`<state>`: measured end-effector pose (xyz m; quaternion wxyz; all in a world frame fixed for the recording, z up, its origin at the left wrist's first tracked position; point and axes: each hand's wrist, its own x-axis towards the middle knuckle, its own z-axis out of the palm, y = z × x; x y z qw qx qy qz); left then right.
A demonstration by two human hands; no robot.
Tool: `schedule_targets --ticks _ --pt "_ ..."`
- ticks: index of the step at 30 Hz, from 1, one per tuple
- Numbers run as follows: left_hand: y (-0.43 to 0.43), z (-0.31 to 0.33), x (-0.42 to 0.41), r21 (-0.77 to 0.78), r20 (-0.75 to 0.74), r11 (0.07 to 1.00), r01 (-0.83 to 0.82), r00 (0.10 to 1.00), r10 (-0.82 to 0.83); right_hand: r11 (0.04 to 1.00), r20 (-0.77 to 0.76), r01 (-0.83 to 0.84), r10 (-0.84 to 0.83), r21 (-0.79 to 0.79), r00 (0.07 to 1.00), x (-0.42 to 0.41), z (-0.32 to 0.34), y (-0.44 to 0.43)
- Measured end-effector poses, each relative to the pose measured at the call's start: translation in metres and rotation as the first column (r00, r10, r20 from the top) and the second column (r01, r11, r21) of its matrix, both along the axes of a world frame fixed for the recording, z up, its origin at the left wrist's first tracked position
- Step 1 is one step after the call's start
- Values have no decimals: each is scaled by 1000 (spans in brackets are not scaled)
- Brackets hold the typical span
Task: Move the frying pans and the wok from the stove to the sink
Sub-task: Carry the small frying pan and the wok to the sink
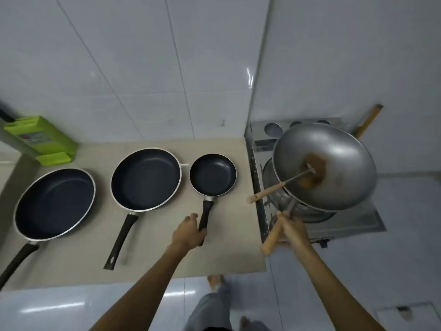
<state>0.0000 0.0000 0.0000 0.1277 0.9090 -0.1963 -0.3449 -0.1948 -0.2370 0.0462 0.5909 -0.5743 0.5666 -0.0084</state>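
While right fingers (290, 226) grip its wooden handle, grey wok (334, 158) tilted, brown-stained, left fingers (191, 219) clasping small pan (212, 174).

Even, cool indoor light, fairly bright, falls from above. A sharp white glare streak sits on the glossy white wall tiles (249, 78), and pale strip reflections lie on the shiny grey floor (55, 306). The round grey metal wok (334, 163) shows soft sheen on its rim. Shadows under the three dark non-stick frying pans are faint. Wide-angle distortion bends tile lines outward toward the edges. The right hand (292, 231) is motion-blurred; overall detail is soft.
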Motion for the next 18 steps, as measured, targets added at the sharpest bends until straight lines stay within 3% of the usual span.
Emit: schedule_targets --ticks 7,11,18 --pt "-18 -44 7 -54 -185 979 -197 965 185 933 124 286 -317 219 940 4 -26 4" --pt "-29 -66 13 -165 -463 838 -520 791 400 762 180 424 -564 490 806 9 -35 6" --pt "-40 -74 16 -214 -664 697 -684 626 410 762 169 476 -591 440 789 15 -42 5"
